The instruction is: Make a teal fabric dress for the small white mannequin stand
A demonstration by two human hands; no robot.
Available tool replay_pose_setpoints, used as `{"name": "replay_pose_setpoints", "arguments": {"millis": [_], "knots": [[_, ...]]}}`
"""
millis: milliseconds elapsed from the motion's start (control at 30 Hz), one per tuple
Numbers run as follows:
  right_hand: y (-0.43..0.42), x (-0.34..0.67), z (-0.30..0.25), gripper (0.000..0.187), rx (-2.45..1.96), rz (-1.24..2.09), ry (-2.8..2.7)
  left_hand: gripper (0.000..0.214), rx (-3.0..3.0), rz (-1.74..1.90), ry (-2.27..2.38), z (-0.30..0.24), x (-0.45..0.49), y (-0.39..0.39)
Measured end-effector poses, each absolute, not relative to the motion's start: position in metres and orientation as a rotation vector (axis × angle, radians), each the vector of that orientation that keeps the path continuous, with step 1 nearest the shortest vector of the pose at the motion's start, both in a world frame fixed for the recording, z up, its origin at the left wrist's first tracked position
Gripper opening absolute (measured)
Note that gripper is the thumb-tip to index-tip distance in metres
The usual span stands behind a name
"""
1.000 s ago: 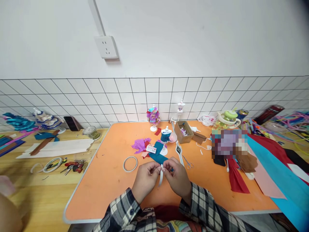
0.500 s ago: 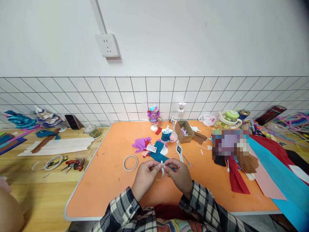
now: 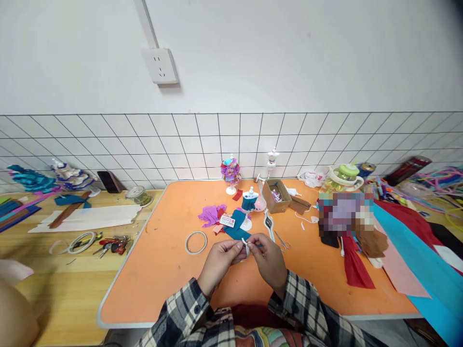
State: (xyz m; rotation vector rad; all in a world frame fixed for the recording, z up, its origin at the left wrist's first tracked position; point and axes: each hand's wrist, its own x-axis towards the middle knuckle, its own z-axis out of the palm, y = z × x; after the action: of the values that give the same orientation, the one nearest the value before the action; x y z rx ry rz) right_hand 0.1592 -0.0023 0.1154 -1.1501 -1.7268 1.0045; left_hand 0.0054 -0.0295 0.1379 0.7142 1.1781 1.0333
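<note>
White strip (image 3: 247, 249) held two-handed
Left hand (image 3: 219, 262) and right hand (image 3: 268, 260) pinch it between thumbs and fingers, apparently for fine control; scissors (image 3: 279, 240) lie near, likely within easy reach.

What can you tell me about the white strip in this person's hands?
The white strip is narrow and thin, perhaps tape or ribbon; I can't tell which. It is bent, with one short end poking up. The left hand and right hand pinch it between them, partly hiding it, above the orange table, on the person's side of the teal fabric.
</note>
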Motion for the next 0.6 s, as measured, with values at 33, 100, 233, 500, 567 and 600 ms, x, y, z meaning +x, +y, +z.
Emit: {"name": "replay_pose_setpoints", "arguments": {"millis": [33,100,233,500,567,600], "knots": [[-0.0022,0.1592,0.1155,0.01,-1.156,1.004,-1.723,0.046,0.717,1.033,1.187,0.1363,0.0053,-0.0291],[-0.0021,0.1593,0.1167,0.009,-1.16,0.998,-1.73,0.048,0.732,1.025,1.202,0.1337,0.0045,-0.0289],[-0.0021,0.1594,0.12,0.009,-1.172,1.025,-1.699,0.047,0.814,1.047,1.202,0.133,0.0034,-0.0296],[-0.0049,0.156,0.1233,0.008,-1.186,1.093,-1.634,0.049,0.815,1.088,1.196,0.1364,0.0071,-0.029],[-0.0055,0.1549,0.1226,0.011,-1.196,1.129,-1.565,0.047,0.822,1.093,1.187,0.1362,0.0065,-0.0293],[-0.0054,0.1545,0.122,0.016,-1.207,1.153,-1.514,0.046,0.836,1.098,1.194,0.1362,0.006,-0.0295]]}}
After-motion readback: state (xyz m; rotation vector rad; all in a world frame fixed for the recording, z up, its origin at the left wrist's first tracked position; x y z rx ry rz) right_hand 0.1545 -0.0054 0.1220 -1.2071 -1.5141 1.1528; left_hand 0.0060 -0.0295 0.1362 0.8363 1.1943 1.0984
